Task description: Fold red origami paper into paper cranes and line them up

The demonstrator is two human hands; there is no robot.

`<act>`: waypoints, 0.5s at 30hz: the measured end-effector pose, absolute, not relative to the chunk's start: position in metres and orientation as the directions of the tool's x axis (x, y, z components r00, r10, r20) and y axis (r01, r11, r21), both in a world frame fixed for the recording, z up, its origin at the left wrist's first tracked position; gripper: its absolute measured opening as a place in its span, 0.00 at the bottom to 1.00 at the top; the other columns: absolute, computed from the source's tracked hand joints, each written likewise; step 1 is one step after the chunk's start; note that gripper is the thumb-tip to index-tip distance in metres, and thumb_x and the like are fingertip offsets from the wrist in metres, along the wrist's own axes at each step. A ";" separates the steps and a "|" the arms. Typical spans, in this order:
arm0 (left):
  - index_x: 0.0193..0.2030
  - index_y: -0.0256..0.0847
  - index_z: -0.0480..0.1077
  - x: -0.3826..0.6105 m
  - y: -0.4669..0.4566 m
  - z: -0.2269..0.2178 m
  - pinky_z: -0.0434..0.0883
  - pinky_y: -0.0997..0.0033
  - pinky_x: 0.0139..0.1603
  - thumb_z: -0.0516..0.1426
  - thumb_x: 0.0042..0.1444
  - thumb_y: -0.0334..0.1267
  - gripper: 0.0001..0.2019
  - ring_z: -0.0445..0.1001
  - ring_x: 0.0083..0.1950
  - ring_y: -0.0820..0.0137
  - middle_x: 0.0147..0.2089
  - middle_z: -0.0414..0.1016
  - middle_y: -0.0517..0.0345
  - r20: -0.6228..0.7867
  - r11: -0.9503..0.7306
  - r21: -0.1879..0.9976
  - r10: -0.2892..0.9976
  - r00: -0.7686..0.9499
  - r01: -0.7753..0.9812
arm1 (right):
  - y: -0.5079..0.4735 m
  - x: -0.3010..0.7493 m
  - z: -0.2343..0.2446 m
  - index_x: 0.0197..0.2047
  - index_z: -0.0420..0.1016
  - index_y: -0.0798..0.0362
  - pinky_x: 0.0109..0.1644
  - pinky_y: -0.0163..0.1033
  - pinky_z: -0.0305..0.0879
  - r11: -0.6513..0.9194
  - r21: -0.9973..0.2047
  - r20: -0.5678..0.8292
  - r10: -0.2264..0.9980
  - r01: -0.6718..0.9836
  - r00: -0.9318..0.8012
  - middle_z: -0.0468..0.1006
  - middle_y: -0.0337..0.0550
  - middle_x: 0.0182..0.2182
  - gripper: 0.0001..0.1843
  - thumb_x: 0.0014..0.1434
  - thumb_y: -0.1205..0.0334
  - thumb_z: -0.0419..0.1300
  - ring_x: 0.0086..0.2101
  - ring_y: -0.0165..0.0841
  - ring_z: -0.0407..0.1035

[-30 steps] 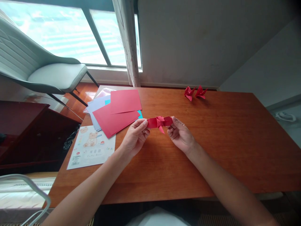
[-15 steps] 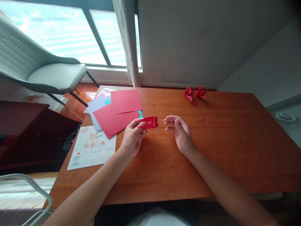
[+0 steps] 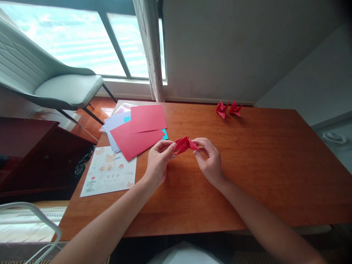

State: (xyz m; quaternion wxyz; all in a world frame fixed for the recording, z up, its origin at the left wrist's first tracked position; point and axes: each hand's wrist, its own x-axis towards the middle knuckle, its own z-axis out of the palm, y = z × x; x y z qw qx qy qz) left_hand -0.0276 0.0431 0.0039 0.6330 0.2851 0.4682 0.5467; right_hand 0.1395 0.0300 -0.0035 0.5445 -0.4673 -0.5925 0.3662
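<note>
A small folded red paper figure (image 3: 184, 144) hangs a little above the wooden table (image 3: 261, 165), near its middle. My left hand (image 3: 158, 163) pinches the figure's left end with thumb and fingertips. My right hand (image 3: 209, 157) pinches its right end the same way. Two finished red paper figures (image 3: 228, 109) stand side by side at the table's far edge, well beyond both hands.
A fanned stack of red, pale blue and turquoise paper sheets (image 3: 137, 130) lies at the table's far left. In front of it lies a printed sheet with a cartoon bear (image 3: 110, 170). A grey chair (image 3: 55, 82) stands by the window to the left.
A second ago both hands held the figure stretched out. My right hand then let go while the left kept it. Now the right hand grips the figure's right end again.
</note>
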 end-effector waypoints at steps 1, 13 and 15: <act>0.32 0.39 0.75 -0.028 0.043 0.005 0.71 0.77 0.35 0.71 0.44 0.41 0.13 0.75 0.37 0.73 0.35 0.77 0.59 -0.290 0.241 0.872 0.955 -0.053 -0.427 | 0.029 0.139 -0.003 0.51 0.77 0.41 0.47 0.43 0.70 0.296 -0.942 0.303 0.953 0.156 0.023 0.75 0.43 0.48 0.18 0.59 0.67 0.61 0.46 0.39 0.70; 0.36 0.40 0.74 -0.025 0.040 0.003 0.69 0.79 0.34 0.72 0.44 0.38 0.14 0.72 0.33 0.77 0.35 0.76 0.61 -0.280 0.286 0.852 0.957 0.079 -0.439 | 0.038 0.140 -0.008 0.35 0.83 0.47 0.34 0.36 0.69 -0.023 -0.967 -0.054 0.992 -0.252 0.116 0.81 0.38 0.31 0.06 0.56 0.55 0.68 0.30 0.31 0.71; 0.35 0.40 0.75 -0.025 0.041 0.004 0.69 0.80 0.33 0.72 0.43 0.36 0.14 0.71 0.31 0.79 0.34 0.76 0.62 -0.296 0.310 0.831 0.949 0.105 -0.462 | 0.041 0.142 -0.010 0.35 0.82 0.49 0.32 0.33 0.70 -0.145 -0.891 -0.196 0.978 -0.430 0.075 0.83 0.39 0.33 0.08 0.55 0.54 0.70 0.32 0.30 0.73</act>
